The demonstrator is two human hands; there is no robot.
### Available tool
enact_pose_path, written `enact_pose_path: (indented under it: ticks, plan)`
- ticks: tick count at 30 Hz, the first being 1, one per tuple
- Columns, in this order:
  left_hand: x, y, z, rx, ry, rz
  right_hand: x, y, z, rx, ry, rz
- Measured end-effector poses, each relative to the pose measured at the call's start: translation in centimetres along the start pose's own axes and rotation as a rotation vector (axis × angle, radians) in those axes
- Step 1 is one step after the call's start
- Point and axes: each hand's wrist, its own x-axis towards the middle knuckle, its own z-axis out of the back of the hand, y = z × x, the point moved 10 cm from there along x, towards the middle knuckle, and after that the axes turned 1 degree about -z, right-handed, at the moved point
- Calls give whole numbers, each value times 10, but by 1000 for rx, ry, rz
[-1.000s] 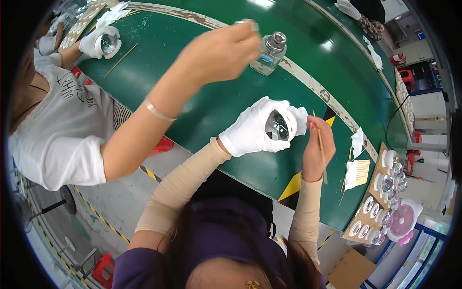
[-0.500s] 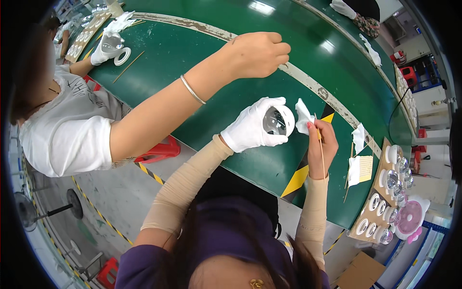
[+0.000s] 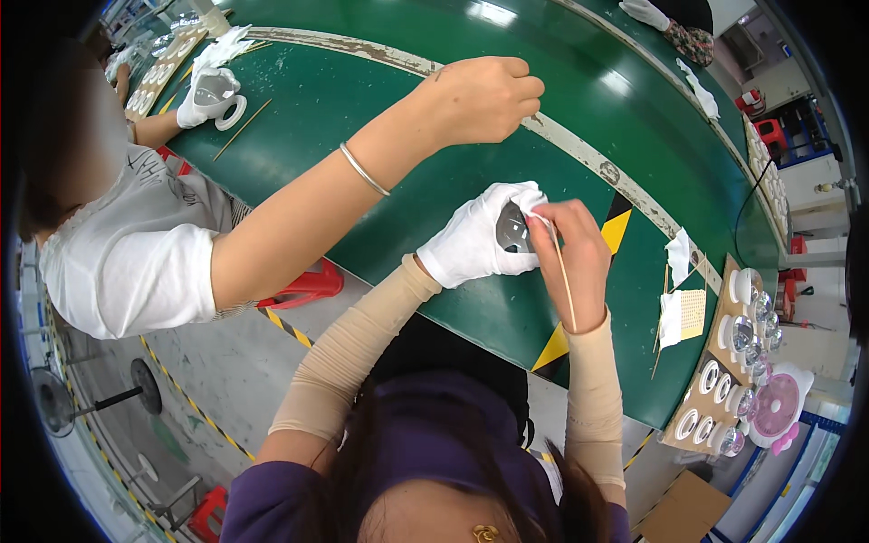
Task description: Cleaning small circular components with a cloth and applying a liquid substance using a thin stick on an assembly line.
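My left hand (image 3: 462,240), in a white glove, is closed around a clear dome (image 3: 512,232) with a white rim, held above the green table. At the dome's right side, my bare right hand (image 3: 581,252) pinches a thin wooden stick (image 3: 565,282) that slants down along the palm. A bit of white cloth (image 3: 539,218) shows at those fingertips, against the dome. The right fingers cover most of the white rim, so whether cloth and stick are joined is hidden.
A co-worker's bare forearm (image 3: 389,149) reaches across the table at upper left; that person's gloved hand (image 3: 201,98) holds another dome. To the right lie white cloths (image 3: 670,319), sticks and a yellow pad (image 3: 692,313). Beyond stands a board (image 3: 701,398) with several domes and rings.
My right hand has moved left and up to the dome, bringing the cloth and stick against it. My left hand stays nearly in place. The co-worker's gloved hand shifts slightly.
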Motion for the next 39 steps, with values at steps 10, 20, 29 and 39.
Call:
enact_pose_path:
  ticks: [10, 20, 29, 39]
  plan:
    - [-3, -24, 6, 95, -121, -218, -5, -7, -5, 90, 51, -63]
    - [-1, -13, 2, 234, -41, -203, -19, -4, 22, 364, -12, -117]
    - [0, -12, 0, 139, -24, -190, -19, -26, 1, 694, -1, -391]
    - [0, -18, 4, 169, -46, -183, -17, -25, 5, 316, -36, -207]
